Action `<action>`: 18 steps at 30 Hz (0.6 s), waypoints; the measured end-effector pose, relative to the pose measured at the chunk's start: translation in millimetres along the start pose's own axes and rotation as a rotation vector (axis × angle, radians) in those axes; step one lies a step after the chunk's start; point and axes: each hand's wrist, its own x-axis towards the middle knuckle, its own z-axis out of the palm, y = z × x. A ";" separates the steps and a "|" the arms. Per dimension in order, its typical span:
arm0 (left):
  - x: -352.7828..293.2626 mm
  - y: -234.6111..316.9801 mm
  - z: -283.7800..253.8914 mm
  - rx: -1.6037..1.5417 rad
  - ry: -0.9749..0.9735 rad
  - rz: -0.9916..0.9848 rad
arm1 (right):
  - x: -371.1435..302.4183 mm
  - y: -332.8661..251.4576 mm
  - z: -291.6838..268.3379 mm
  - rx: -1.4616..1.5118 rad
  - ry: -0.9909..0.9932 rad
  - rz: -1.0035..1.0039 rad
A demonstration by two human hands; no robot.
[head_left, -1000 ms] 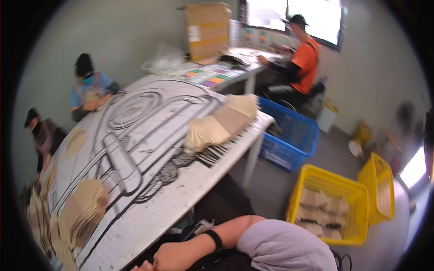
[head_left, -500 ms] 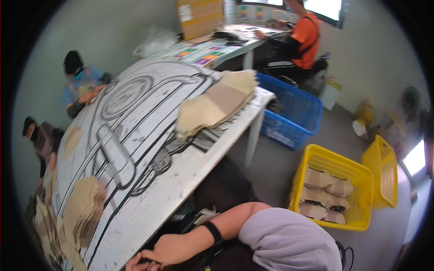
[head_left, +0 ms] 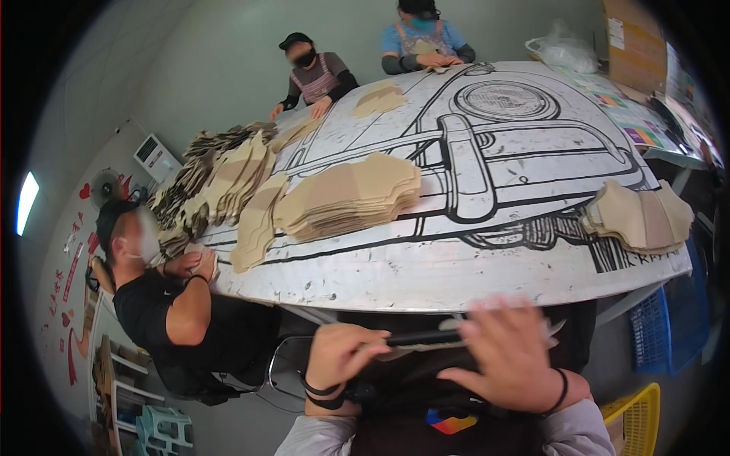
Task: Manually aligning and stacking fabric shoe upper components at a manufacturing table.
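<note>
My left hand (head_left: 344, 354) is closed round one end of a black, bar-shaped thing (head_left: 422, 337), held level just below the table's near edge. A thin pale edge shows along its underside; I cannot make out its exact kind. Over its other end is my right hand (head_left: 511, 353), fingers stretched and thumb apart, the fingertips blurred. Whether the right palm touches the bar, I cannot tell. Beyond my hands, a stack of beige cut-out sheets (head_left: 346, 194) lies on the white table (head_left: 365, 287) with black line drawings. Another beige stack (head_left: 642, 216) rests at its right end.
Piled cut-outs (head_left: 228, 178) cover the table's left end. A person in black (head_left: 163, 304) sits there with hands on the table; two people in aprons work along the far side. A blue crate (head_left: 669, 327) and a yellow basket (head_left: 635, 422) stand at right.
My view has swung left, bringing the seated person and piled cut-outs into sight. Both my hands now show in front of me with the black bar; before, they were low near the bottom edge.
</note>
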 end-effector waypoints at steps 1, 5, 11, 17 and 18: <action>-1.7 -4.6 -5.1 -0.091 0.124 -0.018 | -10.5 3.6 -7.8 -0.085 0.207 0.086; -22.9 -12.5 6.4 -0.594 0.773 -0.142 | -15.1 28.4 -8.1 -0.172 0.734 0.395; -5.9 -9.8 59.9 -0.953 0.755 -0.159 | -7.8 55.5 29.1 1.261 0.377 0.377; 4.8 -12.2 84.6 -1.073 0.631 -0.216 | -12.2 55.0 43.0 1.856 0.710 0.267; 5.8 -14.3 90.1 -1.093 0.624 -0.211 | -13.4 58.1 42.4 1.835 0.714 0.271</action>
